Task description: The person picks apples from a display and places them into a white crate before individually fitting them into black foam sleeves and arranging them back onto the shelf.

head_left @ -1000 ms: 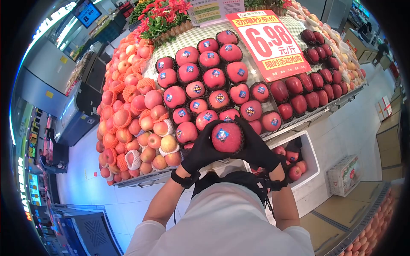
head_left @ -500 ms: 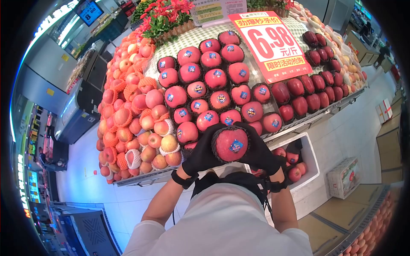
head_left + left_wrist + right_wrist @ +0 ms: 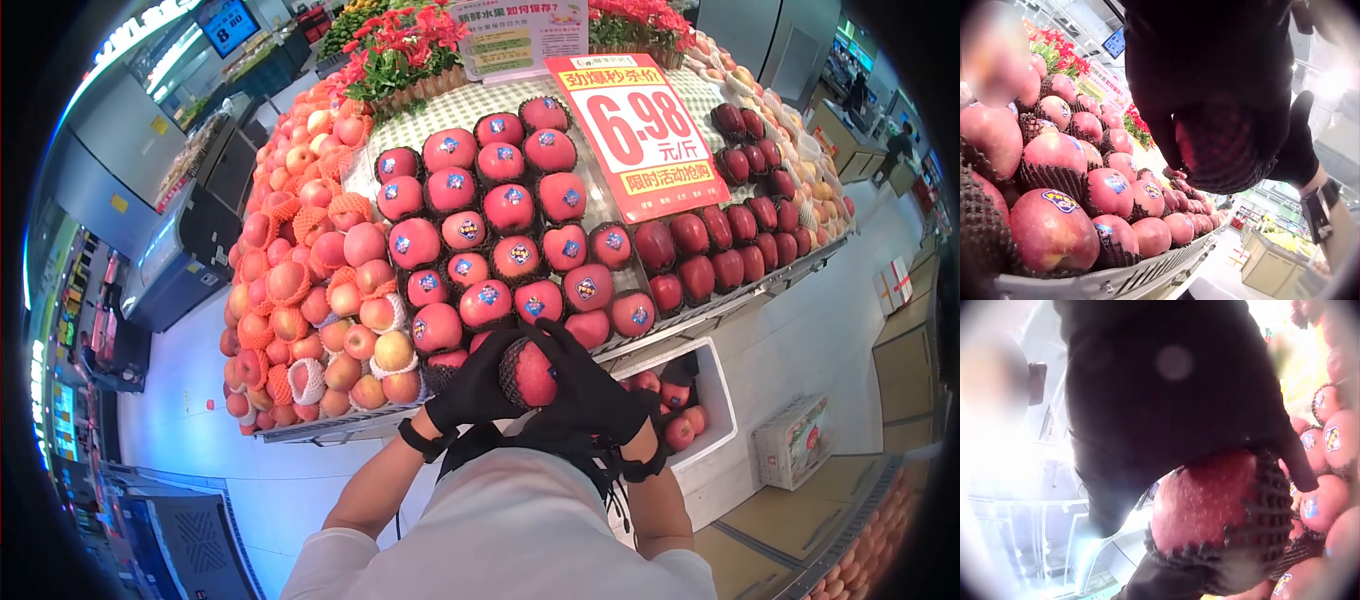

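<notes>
Both hands wear black gloves and hold one red apple (image 3: 533, 376) in a black foam net, in front of the stand's front edge. The left hand (image 3: 478, 383) curls round its left side. From the right, the right hand (image 3: 590, 388) lies over the apple, covering much of its face and most of its sticker. In the left wrist view the netted underside of the apple (image 3: 1219, 150) shows below the dark glove. The right wrist view shows the apple's red skin (image 3: 1207, 500) and net beneath the right hand (image 3: 1166, 387).
Stickered apples (image 3: 487, 302) stand in rows behind the hands. Loose apples (image 3: 343, 374) are heaped at left, dark red apples (image 3: 690, 233) at right. A price sign (image 3: 640, 135) leans on the display. A white foam box (image 3: 722, 415) with apples sits below, near a carton (image 3: 795, 440).
The held apple has turned, its sticker now mostly hidden, and the right hand has moved over its face. In the head view the hands and apple sit slightly lower.
</notes>
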{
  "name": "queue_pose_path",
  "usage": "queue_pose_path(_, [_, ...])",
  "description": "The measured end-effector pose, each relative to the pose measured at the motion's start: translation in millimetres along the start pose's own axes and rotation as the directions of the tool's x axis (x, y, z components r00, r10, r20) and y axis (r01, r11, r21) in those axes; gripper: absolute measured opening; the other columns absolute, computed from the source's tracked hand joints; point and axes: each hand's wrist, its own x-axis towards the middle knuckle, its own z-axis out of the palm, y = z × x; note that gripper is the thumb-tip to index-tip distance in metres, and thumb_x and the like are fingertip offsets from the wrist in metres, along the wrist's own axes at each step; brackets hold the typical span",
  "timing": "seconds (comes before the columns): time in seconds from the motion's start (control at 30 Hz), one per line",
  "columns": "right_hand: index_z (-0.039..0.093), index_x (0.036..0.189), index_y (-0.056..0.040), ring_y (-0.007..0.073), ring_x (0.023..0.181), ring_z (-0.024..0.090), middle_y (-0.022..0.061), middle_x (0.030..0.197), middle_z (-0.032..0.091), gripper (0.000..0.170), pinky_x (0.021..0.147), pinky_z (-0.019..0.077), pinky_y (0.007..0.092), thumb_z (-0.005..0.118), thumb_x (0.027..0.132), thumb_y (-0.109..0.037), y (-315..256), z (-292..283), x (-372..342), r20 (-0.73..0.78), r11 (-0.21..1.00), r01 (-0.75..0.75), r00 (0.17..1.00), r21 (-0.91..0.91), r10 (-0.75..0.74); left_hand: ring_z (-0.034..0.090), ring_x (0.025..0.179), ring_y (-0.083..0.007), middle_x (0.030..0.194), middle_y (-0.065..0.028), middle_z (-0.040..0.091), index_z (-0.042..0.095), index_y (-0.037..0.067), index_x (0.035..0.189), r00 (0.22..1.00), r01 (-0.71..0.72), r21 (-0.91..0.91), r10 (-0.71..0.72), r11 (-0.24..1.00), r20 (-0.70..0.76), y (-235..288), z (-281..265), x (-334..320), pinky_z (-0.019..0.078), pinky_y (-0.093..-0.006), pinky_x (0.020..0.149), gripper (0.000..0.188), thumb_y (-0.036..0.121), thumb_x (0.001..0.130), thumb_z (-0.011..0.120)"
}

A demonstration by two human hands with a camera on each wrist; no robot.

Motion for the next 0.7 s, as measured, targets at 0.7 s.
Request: queue_pose_path(0.7, [0.036,0.142,-0.0016,0.0384,0.119,0.051,0.0211,0.127,0.050,0.089,0.097,0.0448,0.0461,0.081,0.066,-0.013,21.0,17.0,27.8,-0.061,0.996,-0.073,0.995,0.055,0.076,0.052,0.122,-0.0216,0.143,-0.0093,0.044,0.033,0.009,0.148,0.948,0.311,-0.248,-0.316,0.917,0.021,-21.0,-50.0,-32.1,0.0475,-0.0365,0.100,0.080,0.006,0.080,0.075])
